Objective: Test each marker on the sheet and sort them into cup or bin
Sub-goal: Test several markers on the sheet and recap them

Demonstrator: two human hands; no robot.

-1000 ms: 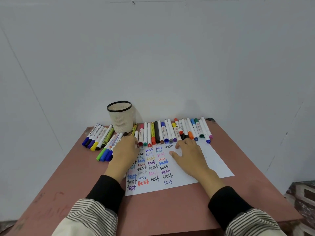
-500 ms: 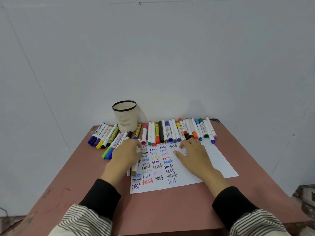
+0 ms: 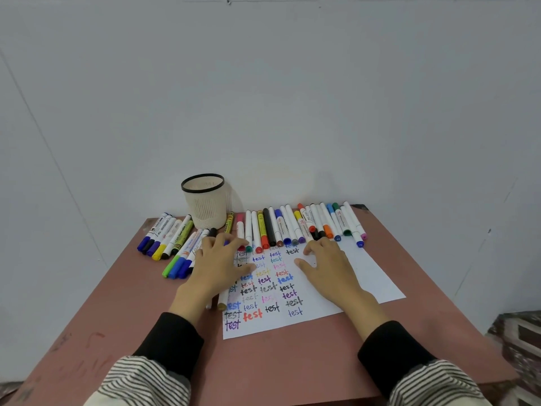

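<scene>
My left hand (image 3: 218,263) lies over a white marker (image 3: 222,300) at the sheet's (image 3: 366,276) left edge, its long axis running toward me and away; whether that grip is clamped on it I cannot tell. My right hand (image 3: 328,266) rests flat, fingers apart, just short of the marker row (image 3: 292,225) along the far side. The cup (image 3: 206,200) stands behind my left hand on the reddish bench (image 3: 278,361), against a plain wall; no bin shows.

Shot from a single head-worn camera — aimed forward and down over the desk (image 3: 292,364), close above both forearms, much bare wall (image 3: 263,98) filling the upper frame.
</scene>
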